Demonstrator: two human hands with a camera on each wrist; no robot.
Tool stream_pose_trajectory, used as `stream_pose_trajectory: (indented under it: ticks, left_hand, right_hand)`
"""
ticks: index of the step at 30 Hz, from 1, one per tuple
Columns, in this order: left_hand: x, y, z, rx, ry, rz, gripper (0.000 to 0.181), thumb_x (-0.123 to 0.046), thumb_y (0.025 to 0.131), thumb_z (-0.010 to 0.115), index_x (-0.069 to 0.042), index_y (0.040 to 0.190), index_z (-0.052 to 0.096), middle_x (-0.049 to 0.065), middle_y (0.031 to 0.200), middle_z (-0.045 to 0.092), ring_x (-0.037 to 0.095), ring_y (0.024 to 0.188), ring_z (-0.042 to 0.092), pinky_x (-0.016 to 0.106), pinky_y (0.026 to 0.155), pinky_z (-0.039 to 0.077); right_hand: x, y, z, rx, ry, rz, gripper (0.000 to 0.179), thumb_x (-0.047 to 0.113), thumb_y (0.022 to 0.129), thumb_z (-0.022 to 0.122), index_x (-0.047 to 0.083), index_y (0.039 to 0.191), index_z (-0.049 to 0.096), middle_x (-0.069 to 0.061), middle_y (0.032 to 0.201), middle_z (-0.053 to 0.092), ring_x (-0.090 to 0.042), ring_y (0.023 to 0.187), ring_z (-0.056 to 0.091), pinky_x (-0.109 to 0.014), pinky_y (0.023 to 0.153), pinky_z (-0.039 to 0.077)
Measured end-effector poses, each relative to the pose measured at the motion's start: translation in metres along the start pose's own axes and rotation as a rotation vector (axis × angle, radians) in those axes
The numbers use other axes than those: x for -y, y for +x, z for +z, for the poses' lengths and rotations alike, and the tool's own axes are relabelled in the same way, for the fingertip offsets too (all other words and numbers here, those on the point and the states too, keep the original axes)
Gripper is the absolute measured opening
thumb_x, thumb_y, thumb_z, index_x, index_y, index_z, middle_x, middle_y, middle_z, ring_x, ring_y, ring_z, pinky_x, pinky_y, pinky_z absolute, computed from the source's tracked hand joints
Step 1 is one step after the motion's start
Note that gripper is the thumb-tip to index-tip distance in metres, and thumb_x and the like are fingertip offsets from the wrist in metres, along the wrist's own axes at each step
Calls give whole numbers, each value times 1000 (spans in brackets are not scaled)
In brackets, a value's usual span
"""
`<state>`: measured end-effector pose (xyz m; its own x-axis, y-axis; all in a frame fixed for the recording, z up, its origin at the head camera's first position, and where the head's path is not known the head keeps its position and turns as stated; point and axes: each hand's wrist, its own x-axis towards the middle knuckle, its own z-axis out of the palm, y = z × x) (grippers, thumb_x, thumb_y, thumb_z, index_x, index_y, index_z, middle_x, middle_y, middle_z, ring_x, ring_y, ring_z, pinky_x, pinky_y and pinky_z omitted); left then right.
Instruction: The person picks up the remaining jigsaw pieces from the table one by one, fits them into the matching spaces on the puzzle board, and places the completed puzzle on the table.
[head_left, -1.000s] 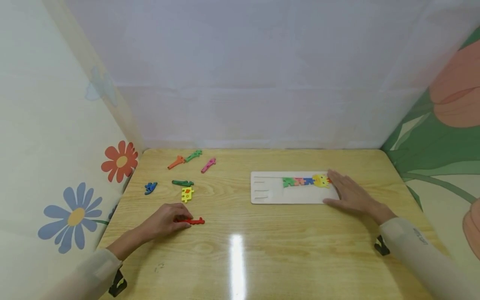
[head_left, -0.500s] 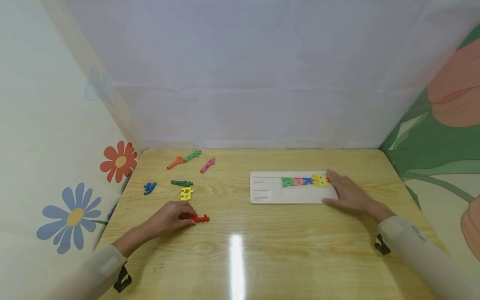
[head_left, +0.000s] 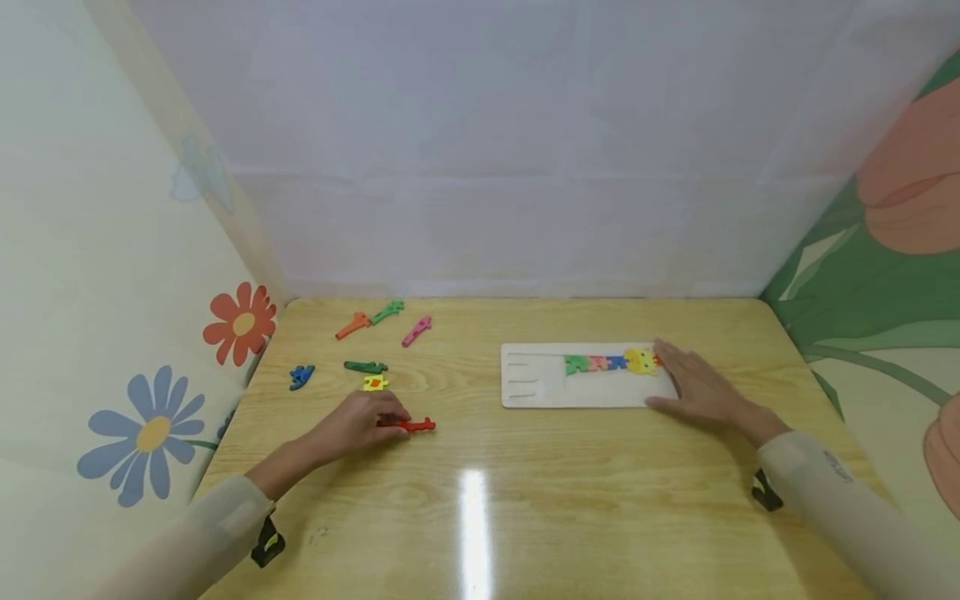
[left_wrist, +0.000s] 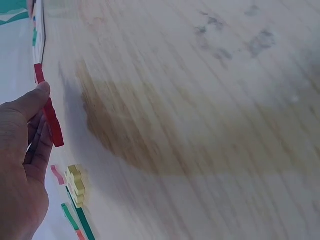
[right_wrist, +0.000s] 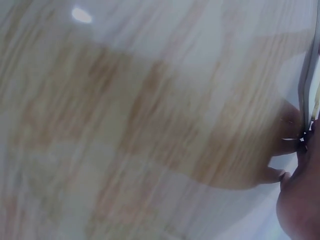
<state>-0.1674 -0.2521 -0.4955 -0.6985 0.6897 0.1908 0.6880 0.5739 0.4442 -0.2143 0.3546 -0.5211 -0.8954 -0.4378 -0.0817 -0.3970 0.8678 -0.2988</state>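
In the head view my left hand (head_left: 363,427) pinches a slim red puzzle piece (head_left: 420,425) between thumb and fingers. The left wrist view shows that red piece (left_wrist: 53,120) held above the wooden tabletop. My right hand (head_left: 705,392) rests with its fingers extended at the right end of a white puzzle board (head_left: 607,393). On the board lie a yellow giraffe-head piece (head_left: 641,362) and a joined row of blue (head_left: 617,362), pink (head_left: 597,363) and green (head_left: 576,364) pieces. The right fingertips partly cover the board's end.
Loose pieces lie on the left: yellow (head_left: 375,382) partly behind the left hand, dark green (head_left: 365,367), blue (head_left: 302,377), orange (head_left: 352,325), light green (head_left: 387,312) and pink (head_left: 417,331). A pale wall (head_left: 495,233) stands behind the table.
My left hand has moved right and slightly away from me with the red piece, now covering the lower part of the yellow piece. The right hand and the board have stayed put.
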Motion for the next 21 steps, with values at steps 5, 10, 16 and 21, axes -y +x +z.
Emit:
stream_pose_trajectory:
  ticks: [5, 10, 16, 21]
  left_hand:
    - [-4, 9, 1, 2, 5, -18, 11, -14, 90, 87, -11, 99, 83, -5, 94, 76, 6, 82, 67, 25, 71, 59]
    - [-5, 17, 2, -2, 31, -9, 11, -12, 89, 87, -11, 99, 83, -4, 93, 76, 5, 79, 67, 24, 68, 58]
    - [-10, 27, 1, 7, 11, -19, 11, -11, 89, 87, -10, 99, 83, -2, 93, 75, 2, 75, 63, 21, 65, 55]
    - [-14, 36, -1, 1, 3, -38, 12, -12, 89, 87, -10, 100, 83, -2, 94, 75, 4, 78, 65, 22, 67, 55]
  right_hand:
    - [2, -2, 1, -5, 14, -2, 106, 60, 99, 65, -4, 167, 15, -25, 174, 15, -48, 159, 18, -65, 128, 13]
    - [0, -2, 3, -11, 19, -1, 106, 60, 99, 66, -3, 167, 15, -25, 174, 16, -49, 158, 19, -65, 127, 14]
    - [-3, -1, 5, -24, 7, -4, 106, 59, 98, 67, -3, 167, 16, -25, 174, 16, -48, 158, 20, -65, 127, 15]
    - [-4, 1, 6, -25, 11, -6, 107, 60, 98, 67, -3, 167, 16, -25, 174, 16, -48, 158, 19, -65, 127, 14]
